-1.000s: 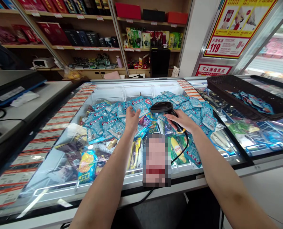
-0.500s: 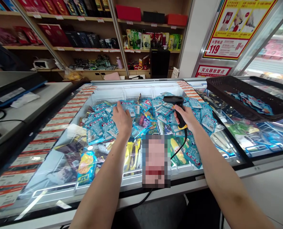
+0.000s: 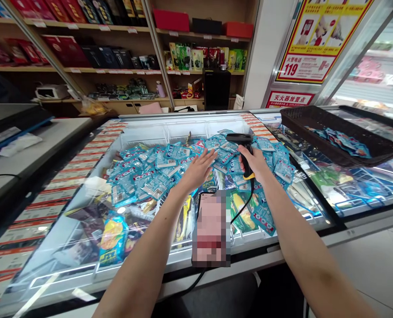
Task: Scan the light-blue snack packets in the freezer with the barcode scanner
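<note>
Many small blue packets [image 3: 158,185] lie in a wide spread on the glass top of a chest freezer [image 3: 143,125]. My left hand [image 3: 198,170] reaches over the middle of the spread with its fingers stretched out, near the packets, and nothing shows in it. My right hand [image 3: 254,160] is wrapped round the handle of a black barcode scanner [image 3: 239,139], held above the packets on the right. The scanner's cord runs down behind a phone [image 3: 211,229] with a blurred screen, which is at the front edge of the freezer.
A dark basket [image 3: 382,141] with more blue packets stands on the neighbouring freezer at right. At left is a counter [image 3: 64,128] with a device on it. Shelves [image 3: 117,70] of boxed goods line the back. A fire notice [image 3: 315,44] hangs at the upper right.
My left hand has moved right, from the left-hand packets to the middle, with its fingers now pointing to the right. My right hand still holds the scanner. The view has shifted slightly.
</note>
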`<action>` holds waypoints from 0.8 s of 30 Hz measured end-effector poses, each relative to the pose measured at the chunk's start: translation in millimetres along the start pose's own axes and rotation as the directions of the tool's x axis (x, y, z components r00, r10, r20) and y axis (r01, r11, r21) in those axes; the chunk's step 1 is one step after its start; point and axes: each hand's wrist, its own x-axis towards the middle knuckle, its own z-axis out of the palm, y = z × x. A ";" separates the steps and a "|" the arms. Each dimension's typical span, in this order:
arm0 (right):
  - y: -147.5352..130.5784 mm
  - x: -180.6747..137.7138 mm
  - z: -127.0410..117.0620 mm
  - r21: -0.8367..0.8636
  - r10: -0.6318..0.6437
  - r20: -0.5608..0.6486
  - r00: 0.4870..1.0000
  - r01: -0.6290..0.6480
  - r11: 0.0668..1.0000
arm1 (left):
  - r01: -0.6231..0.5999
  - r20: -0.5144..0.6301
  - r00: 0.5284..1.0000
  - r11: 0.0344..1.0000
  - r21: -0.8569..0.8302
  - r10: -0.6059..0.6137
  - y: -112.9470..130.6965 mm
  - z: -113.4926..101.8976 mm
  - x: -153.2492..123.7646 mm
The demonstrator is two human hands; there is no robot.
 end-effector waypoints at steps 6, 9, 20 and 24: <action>2.2 2.7 0.1 0.023 -0.006 -0.010 1.000 0.007 1.000 | 0.037 -0.036 0.999 0.996 0.085 -0.034 8.4 0.7 1.6; 5.3 5.8 -0.4 0.023 0.003 -0.018 1.000 -0.003 1.000 | 0.112 -0.105 0.989 0.986 0.120 -0.099 10.0 1.2 0.9; 8.6 8.4 0.6 0.014 0.025 -0.007 1.000 -0.025 1.000 | 0.171 -0.140 0.975 0.985 -0.017 -0.172 -4.1 5.7 -2.0; 8.4 8.5 1.0 0.007 0.023 -0.017 1.000 -0.022 1.000 | 0.287 -0.293 0.888 0.924 -0.253 -0.355 -12.0 0.6 -4.0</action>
